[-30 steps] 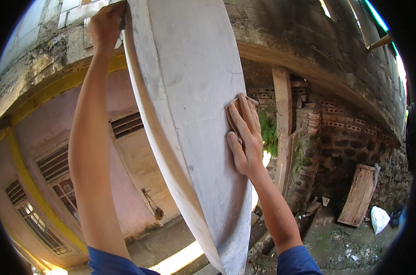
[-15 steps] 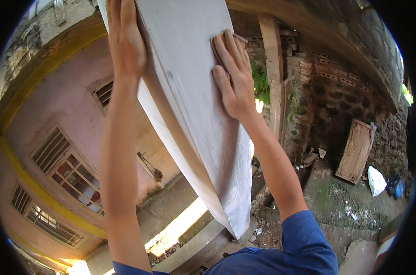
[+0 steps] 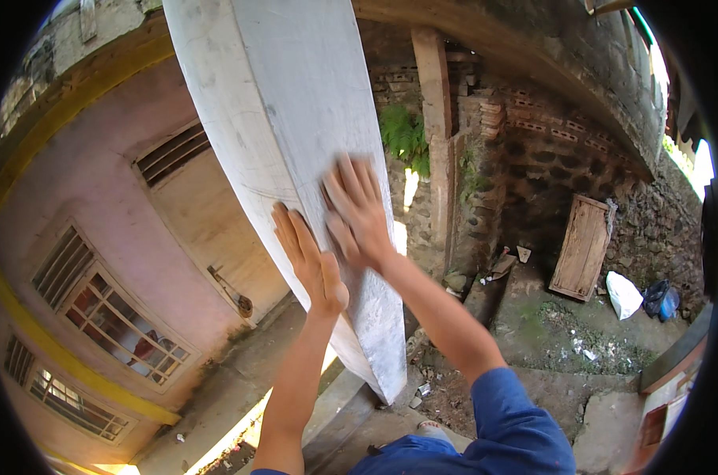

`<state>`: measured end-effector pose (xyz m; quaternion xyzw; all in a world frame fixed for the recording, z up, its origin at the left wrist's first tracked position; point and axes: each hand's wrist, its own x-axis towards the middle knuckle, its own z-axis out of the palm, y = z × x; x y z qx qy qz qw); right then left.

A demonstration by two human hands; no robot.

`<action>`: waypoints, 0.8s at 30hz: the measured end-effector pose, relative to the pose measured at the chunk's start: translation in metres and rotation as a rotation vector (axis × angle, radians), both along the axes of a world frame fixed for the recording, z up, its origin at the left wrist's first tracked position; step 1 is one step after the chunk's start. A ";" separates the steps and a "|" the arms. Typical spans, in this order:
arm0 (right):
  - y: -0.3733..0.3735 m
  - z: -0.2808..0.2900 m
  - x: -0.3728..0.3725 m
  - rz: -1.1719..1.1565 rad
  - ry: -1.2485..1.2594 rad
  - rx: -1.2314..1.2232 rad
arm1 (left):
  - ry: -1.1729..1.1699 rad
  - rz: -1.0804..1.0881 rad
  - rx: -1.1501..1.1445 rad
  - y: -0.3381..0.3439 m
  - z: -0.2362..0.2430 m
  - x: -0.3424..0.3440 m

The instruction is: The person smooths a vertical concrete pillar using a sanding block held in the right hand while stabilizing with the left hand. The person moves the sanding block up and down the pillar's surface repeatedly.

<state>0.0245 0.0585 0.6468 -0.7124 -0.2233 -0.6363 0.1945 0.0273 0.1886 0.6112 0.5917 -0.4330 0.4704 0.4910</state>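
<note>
A tall white square pillar (image 3: 315, 87) rises in front of me, its faces smudged with grey. My left hand (image 3: 315, 269) lies with outstretched fingers against its left face, close to the corner edge, holding nothing. On the right-hand face, my right hand (image 3: 359, 218) presses a brown sheet, which looks like sandpaper, flat to the surface. That hand is slightly blurred, and only a sliver of the sheet's edge shows beside the fingers.
To the left stands a pink house wall (image 3: 98, 166) with barred windows and a door (image 3: 216, 222). A wooden panel (image 3: 581, 249) leans at the right, near a white bag (image 3: 624, 294) and a dark bag (image 3: 660, 301). Rubble lies by the pillar's foot.
Both hands have come down the pillar. My left hand has shifted from high on the left edge to lower on the left face; my right hand has slid down with the sheet.
</note>
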 end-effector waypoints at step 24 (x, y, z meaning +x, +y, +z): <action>-0.063 0.189 0.046 0.037 -0.284 0.011 | 0.021 0.205 -0.066 -0.013 -0.022 -0.014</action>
